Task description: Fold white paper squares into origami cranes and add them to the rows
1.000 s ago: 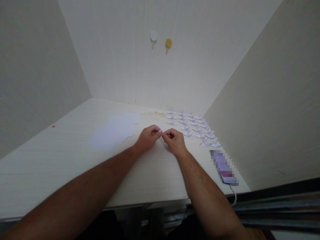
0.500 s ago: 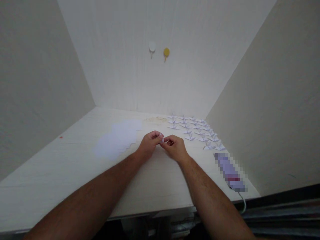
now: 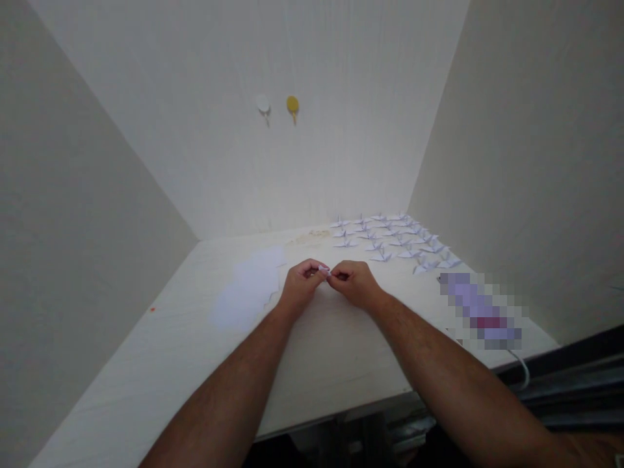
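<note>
Between my two hands is a small folded piece of white paper [image 3: 324, 270], mostly hidden by fingers. My left hand [image 3: 303, 285] pinches it from the left with thumb and forefinger. From the right, my right hand [image 3: 355, 283] grips its other side, fingertips close to those of the left. Just beyond my right hand, several white folded paper cranes [image 3: 380, 255] stand in rows at the back right of the table. Flat white paper sheets [image 3: 248, 289] lie overlapping to the left of my left hand.
A blurred-out purple device [image 3: 480, 309] with a white cable [image 3: 524, 372] lies near the table's right edge. Walls close in the white table [image 3: 336, 364] on three sides. One white hook [image 3: 264, 105] and one yellow hook [image 3: 292, 105] hang on the back wall.
My head view has turned, so the hooks shift left and the table appears tilted. Both hands keep hold of the folded paper, which now sits at a slightly different angle.
</note>
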`<state>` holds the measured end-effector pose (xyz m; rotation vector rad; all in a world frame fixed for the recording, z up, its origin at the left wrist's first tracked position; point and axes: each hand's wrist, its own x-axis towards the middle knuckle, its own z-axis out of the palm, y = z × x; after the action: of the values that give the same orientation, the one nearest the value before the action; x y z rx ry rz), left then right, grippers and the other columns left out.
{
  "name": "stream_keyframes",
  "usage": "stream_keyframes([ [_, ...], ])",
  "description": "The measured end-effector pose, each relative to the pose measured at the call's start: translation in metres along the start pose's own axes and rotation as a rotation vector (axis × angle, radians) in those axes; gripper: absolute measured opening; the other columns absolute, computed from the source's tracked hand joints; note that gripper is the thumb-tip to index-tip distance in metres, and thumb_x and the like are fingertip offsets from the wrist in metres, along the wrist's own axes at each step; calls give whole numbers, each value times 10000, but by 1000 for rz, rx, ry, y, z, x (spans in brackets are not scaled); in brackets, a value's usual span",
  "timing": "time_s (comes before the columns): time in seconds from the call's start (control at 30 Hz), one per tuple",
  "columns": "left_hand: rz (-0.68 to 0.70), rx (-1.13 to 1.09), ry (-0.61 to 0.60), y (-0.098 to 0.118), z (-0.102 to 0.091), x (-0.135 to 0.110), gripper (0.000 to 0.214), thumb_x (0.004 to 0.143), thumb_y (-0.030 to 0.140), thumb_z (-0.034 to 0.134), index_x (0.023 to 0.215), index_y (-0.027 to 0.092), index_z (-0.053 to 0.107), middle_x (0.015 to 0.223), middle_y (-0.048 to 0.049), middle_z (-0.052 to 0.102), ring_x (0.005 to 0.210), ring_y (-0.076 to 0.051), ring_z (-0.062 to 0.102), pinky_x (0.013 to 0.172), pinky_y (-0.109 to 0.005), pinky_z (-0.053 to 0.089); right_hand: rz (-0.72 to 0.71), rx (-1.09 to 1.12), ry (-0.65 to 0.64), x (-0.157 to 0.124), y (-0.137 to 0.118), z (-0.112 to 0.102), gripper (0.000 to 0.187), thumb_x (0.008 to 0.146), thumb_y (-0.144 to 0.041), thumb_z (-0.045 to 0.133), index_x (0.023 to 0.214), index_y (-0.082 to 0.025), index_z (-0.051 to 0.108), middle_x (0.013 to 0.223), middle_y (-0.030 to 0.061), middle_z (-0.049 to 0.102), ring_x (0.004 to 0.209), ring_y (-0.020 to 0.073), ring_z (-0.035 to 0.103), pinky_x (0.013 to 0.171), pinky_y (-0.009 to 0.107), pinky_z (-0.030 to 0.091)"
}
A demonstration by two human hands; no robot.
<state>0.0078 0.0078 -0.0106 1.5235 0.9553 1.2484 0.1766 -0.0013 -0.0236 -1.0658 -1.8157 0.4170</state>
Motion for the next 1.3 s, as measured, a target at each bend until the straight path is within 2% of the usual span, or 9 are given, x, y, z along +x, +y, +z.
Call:
stream_keyframes([
  [0.2,23,35,46,1,2,-1,129,704,295,766,721,181,707,693,-2,672,663,-139,572,678,-273,427,11,36,-35,1,-6,-2,168,787,-243,653,641,-162,669,595,-14,600,558,83,485,569,216,349],
  [0.53,-53,-174,135,-6,11,-2,81,633,218,771,662,183,704,668,12,653,654,-111,539,679,-255,407,82,144,-80,2,-9,-4,153,741,-215,631,602,-153,628,565,-31,563,553,74,453,549,208,330],
  [0.73,-141,-210,154,-5,11,0,187,610,292,816,714,170,721,695,-17,674,641,-125,569,669,-282,458,213,217,-76,2,-9,-3,178,762,-292,633,664,-147,666,545,-26,574,520,78,463,518,208,335],
  [0.87,-152,-182,159,-5,9,-1,230,629,328,816,761,161,729,762,-30,695,577,-97,530,578,-257,435,311,278,-77,3,-12,-4,195,808,-321,605,726,-150,653,529,-21,586,486,90,515,489,203,364],
  [1.07,-168,-152,157,-1,11,-3,356,613,307,825,923,157,737,729,-17,684,636,-123,583,592,-253,463,334,256,-46,4,-14,-6,164,834,-271,578,727,-158,628,543,-20,597,496,89,541,489,192,383],
  [1.2,-191,-126,128,0,12,-4,245,633,326,814,734,152,674,611,-2,637,560,-113,553,567,-254,460,306,193,-28,3,-13,-6,165,828,-269,596,715,-156,636,547,-19,604,495,85,530,484,194,367],
  [1.3,-204,-87,84,0,11,-5,283,642,353,813,642,166,601,583,-2,626,543,-118,556,550,-255,458,334,226,-24,4,-14,-6,158,824,-254,587,706,-157,627,532,-23,593,489,89,536,477,195,369],
])
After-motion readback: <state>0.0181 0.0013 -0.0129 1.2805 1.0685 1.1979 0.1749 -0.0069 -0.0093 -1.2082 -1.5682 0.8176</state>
